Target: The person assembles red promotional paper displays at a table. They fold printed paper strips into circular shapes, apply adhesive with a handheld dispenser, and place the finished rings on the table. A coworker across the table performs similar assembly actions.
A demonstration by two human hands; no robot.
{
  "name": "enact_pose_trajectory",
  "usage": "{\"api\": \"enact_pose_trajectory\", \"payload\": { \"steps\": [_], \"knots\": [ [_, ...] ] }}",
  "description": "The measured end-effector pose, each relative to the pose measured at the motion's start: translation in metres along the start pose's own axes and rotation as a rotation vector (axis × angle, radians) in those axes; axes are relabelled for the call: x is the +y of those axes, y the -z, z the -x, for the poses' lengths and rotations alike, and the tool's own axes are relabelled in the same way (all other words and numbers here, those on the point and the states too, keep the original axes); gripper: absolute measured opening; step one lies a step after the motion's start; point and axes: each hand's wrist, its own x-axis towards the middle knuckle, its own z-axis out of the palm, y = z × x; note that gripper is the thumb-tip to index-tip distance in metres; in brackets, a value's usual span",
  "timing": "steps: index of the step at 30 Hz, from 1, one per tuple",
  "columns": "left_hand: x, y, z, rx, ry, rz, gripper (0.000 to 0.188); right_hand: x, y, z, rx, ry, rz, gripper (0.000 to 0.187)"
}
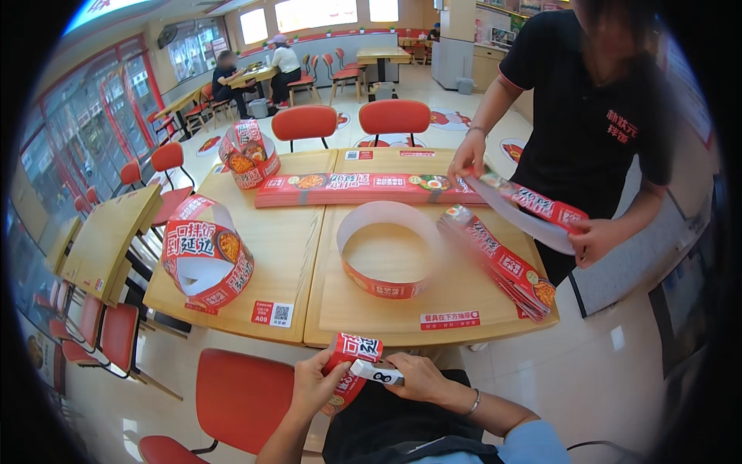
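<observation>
Near the table's front edge my left hand pinches a red printed paper band that curves round on itself. My right hand grips a white stapler with two black dots, its jaws at the band's edge. Beyond my hands, a paper ring stands on the wooden table, its white inside showing. Several finished-looking rings are stacked at the left, with more rings behind them.
A long bundle of flat strips lies across the back. A fanned pile lies at the right. Across the table a person in black holds a bent strip. A red chair stands close at my left.
</observation>
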Motion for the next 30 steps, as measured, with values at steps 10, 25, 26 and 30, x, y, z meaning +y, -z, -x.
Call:
{"api": "enact_pose_trajectory", "payload": {
  "steps": [10,25,26,30],
  "knots": [
    [0.003,-0.004,0.007,0.040,-0.108,-0.055,0.018,0.006,-0.002,0.000,0.011,0.013,0.080,0.037],
    [0.017,0.054,0.018,0.211,-0.135,0.069,0.017,-0.029,0.039,-0.026,-0.251,0.103,0.066,0.048],
    [0.027,0.072,0.020,0.259,-0.130,0.085,0.016,-0.032,0.044,-0.032,-0.322,0.077,0.134,0.048],
    [0.087,0.101,0.010,0.326,-0.363,-0.269,0.018,-0.027,0.017,-0.080,-0.132,0.171,0.513,0.056]
  ]
}}
